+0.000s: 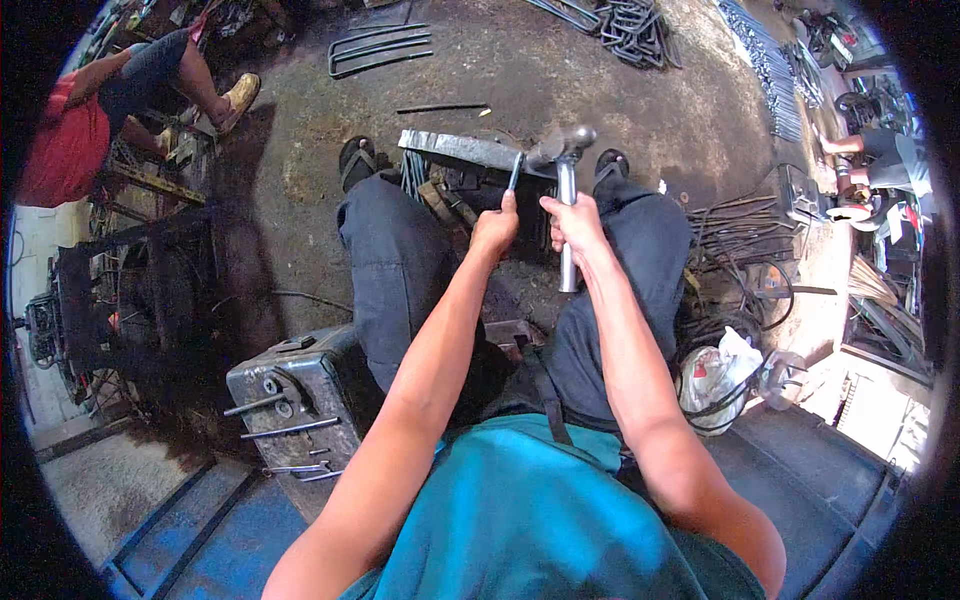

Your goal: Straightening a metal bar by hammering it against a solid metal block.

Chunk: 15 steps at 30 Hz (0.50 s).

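Note:
My right hand is wrapped round the metal handle of a hammer. The hammer's head is over the right end of a long steel block between my knees; whether it touches the block I cannot tell. In my left hand is a thin metal rod, thumb laid along it, its far end at the block's near edge. Below the block's left part, a bundle of thin rods stands near my leg. My left fingers' undersides are hidden.
Bent rods and a heap of bent metal pieces lie on the floor ahead. A loose rod is beyond the block. A dark metal case stands left, a white bag right. Another person's shoe shows far left.

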Available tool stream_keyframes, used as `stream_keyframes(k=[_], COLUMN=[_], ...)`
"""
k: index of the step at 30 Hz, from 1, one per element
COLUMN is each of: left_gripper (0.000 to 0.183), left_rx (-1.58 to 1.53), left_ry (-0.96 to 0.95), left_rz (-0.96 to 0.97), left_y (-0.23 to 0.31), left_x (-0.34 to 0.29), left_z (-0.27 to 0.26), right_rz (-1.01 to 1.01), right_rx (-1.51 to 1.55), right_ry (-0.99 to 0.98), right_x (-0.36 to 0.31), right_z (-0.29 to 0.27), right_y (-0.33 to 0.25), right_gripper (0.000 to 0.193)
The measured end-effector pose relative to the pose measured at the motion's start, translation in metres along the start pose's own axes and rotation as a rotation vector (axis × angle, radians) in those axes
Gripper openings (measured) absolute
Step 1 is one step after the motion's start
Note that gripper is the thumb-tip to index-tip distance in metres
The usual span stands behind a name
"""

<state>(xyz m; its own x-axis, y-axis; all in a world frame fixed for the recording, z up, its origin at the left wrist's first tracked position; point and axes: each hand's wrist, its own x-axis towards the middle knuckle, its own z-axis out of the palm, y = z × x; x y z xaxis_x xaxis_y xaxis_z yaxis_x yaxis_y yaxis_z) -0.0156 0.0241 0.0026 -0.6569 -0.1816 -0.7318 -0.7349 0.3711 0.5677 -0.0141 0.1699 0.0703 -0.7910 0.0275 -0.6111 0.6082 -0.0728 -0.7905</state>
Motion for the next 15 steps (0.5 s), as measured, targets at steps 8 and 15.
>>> stream_keyframes(k=[8,15], left_gripper=[0.089,0.073], left_rx=[0.04,0.125], left_ry=[0.018,0.108], left_rz=[0.12,0.164], left_y=[-0.01,-0.012], left_x=[0.003,-0.004], left_z=[-0.001,0.001], right_rz=[-0.055,-0.142], right_rx=[-0.3,-0.212], right_ry=[0.041,0.05], right_x=[0.002,-0.002], right_z=[0.016,0.015], right_y=[0.005,-0.001], right_gripper=[0.026,0.022])
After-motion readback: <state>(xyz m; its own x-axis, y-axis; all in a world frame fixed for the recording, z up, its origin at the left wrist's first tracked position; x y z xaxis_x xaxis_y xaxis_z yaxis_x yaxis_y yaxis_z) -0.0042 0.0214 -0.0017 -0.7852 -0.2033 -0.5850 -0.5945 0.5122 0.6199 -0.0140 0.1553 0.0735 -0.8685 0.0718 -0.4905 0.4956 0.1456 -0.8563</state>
